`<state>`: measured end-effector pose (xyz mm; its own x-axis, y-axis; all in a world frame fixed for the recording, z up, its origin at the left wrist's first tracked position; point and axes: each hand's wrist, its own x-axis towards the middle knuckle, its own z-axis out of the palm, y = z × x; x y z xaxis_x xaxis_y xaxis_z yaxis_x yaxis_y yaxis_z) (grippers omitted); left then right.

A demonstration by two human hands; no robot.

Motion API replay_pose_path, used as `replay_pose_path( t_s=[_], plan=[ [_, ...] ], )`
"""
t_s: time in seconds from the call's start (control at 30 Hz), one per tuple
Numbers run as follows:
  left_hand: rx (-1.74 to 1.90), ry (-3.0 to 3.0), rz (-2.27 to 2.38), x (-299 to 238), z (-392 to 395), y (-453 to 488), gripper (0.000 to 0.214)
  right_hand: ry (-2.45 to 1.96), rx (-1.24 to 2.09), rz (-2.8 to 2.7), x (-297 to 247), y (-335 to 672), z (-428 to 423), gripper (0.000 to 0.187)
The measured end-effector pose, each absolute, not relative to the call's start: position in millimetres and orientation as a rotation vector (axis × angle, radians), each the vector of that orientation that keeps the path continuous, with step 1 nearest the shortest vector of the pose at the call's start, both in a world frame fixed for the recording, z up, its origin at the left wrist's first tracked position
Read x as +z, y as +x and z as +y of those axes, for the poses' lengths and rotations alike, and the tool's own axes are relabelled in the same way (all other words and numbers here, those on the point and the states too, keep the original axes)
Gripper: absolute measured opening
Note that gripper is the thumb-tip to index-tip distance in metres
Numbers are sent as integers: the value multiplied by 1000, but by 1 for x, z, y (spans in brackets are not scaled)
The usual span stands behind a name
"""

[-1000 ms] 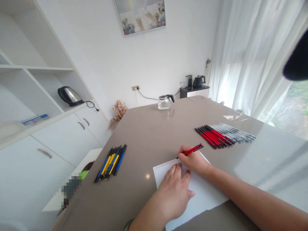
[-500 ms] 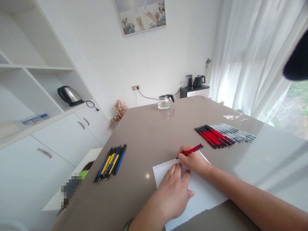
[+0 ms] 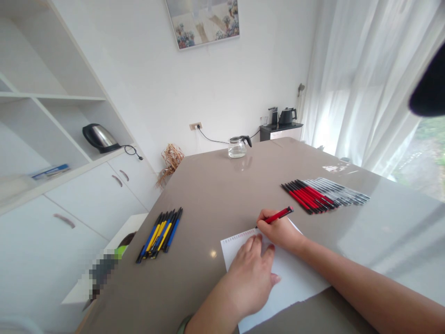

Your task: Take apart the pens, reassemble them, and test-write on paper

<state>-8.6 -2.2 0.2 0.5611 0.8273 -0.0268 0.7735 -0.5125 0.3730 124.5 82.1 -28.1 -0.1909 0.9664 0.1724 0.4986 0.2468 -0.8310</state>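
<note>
My right hand [image 3: 282,231] grips a red pen [image 3: 278,216] with black ends, its tip at the top edge of a white sheet of paper [image 3: 288,283]. Small marks run in a row along that edge. Flat on the sheet lies my left hand [image 3: 253,271], fingers spread, holding nothing. To the right, several red and black pens [image 3: 310,197] are lined up beside several clear pens [image 3: 339,191] with dark tips. Over on the left sits a bunch of blue and yellow pens [image 3: 160,235].
A glass pot [image 3: 237,148] with clear liquid stands at the far end of the brown table [image 3: 208,190]. White scraps [image 3: 334,168] lie near the right edge. A steel kettle [image 3: 100,138] rests on the left shelf, and a black kettle [image 3: 287,116] stands on a far cabinet.
The pen in my right hand has shifted very slightly along the paper's top edge. My left hand stays in place.
</note>
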Motion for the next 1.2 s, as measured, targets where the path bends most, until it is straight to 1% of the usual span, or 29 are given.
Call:
replay_pose_path(
  t_s=[0.3, 0.63, 1.2],
  plan=[
    [252, 2467, 1320, -1, -3, -8, 40, -1327, 856, -1815, -29, 124, 81, 12],
    [260, 2480, 1311, 0, -2, -8, 44, -1328, 881, -1847, -27, 125, 79, 13],
    [237, 2451, 1319, 2, -3, -8, 41, -1366, 833, -1818, -27, 124, 82, 12]
  ],
)
